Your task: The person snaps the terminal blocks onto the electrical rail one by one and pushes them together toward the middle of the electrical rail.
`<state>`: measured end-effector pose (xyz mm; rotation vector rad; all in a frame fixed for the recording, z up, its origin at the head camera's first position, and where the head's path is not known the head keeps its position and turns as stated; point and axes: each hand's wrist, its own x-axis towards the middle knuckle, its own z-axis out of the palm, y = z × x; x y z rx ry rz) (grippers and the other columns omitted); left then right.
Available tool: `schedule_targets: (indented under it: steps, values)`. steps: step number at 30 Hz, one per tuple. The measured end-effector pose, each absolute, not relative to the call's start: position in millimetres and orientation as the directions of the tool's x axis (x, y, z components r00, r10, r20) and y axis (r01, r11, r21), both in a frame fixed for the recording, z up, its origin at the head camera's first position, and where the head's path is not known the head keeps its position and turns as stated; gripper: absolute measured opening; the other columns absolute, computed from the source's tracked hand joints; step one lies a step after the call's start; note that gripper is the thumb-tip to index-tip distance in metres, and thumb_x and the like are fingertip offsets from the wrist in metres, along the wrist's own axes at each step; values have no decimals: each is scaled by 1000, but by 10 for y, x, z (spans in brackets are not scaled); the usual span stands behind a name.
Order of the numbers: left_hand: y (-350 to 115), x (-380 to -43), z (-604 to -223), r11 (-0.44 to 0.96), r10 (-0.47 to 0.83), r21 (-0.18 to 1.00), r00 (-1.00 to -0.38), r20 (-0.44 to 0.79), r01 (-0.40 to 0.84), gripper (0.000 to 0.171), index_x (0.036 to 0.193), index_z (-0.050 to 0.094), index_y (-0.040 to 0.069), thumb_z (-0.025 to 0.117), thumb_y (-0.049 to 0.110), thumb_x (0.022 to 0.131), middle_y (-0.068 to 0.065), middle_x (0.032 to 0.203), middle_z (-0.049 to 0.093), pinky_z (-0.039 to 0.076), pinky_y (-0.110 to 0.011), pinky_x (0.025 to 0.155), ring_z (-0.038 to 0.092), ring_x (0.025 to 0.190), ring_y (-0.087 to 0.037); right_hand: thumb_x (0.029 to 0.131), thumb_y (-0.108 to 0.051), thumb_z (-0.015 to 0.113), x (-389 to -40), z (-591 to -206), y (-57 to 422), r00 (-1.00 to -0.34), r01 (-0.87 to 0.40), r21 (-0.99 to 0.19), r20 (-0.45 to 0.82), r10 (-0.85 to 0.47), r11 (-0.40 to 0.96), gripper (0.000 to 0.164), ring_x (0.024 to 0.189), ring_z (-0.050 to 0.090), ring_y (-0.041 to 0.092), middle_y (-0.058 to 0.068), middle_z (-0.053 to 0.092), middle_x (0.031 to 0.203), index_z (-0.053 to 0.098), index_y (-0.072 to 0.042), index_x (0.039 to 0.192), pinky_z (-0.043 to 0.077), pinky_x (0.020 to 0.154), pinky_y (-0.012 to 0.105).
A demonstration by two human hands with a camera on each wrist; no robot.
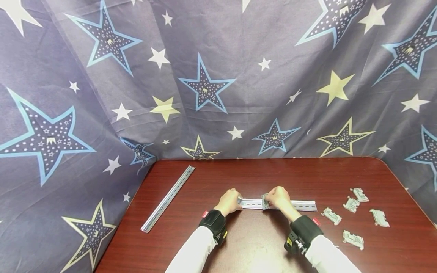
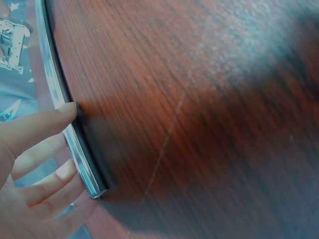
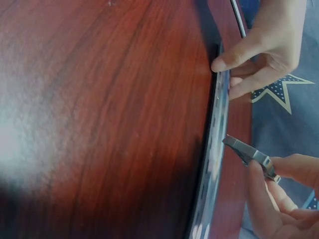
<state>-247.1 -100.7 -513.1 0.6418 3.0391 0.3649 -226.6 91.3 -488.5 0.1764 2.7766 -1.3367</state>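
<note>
A slotted metal DIN rail (image 1: 304,206) lies crosswise on the table. My left hand (image 1: 229,201) grips its left end, with the thumb (image 2: 67,112) on the near edge and the fingers on the far side. Between thumb and fingers, my right hand (image 1: 280,198) pinches a grey-green terminal block (image 3: 249,153) over the middle of the rail. The block is tilted, and one end meets the rail's edge in the right wrist view. Whether that end is hooked on, I cannot tell.
A second DIN rail (image 1: 167,200) lies slantwise at the table's left. Several loose terminal blocks (image 1: 353,239) are scattered to the right of my right hand. A star-patterned cloth (image 1: 218,94) hangs behind the reddish-brown table (image 1: 218,172) and along its sides.
</note>
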Motion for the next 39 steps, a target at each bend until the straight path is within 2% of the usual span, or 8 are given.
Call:
schedule_targets:
  steps: [14,23,29,39]
  values:
    - [-1016,-2434,-5121,882,404,236,-913,64,407,24,78,70,11,79,17,56,-1,73,54,44,-28,58,56,72,-19,64,-9,64,-2271,-4992,713,-995,82,-756,-27,94,649,9,49,57,16,6,60,54,63,0,63,46,60,33]
    - [-1007,-2445,-5136,892,390,227,-920,49,390,24,78,71,12,79,18,56,-1,73,52,44,-29,57,56,73,-21,64,-7,62,-2268,-5043,569,-995,57,-756,14,103,652,8,46,53,14,6,59,52,62,0,61,44,52,29]
    - [-1012,-2435,-5140,894,386,229,-921,47,386,26,80,71,13,79,19,56,-1,74,53,45,-29,58,55,74,-20,63,-4,60,-2265,-5059,525,-993,23,-750,60,103,661,6,47,52,14,3,56,51,59,-2,58,43,51,29]
    - [-1012,-2433,-5143,891,394,217,-917,62,398,26,79,71,13,79,18,56,-1,74,53,45,-28,59,56,74,-20,60,-2,58,-2279,-5085,454,-984,-38,-696,153,96,717,16,49,46,17,1,48,48,48,-8,49,39,49,34]
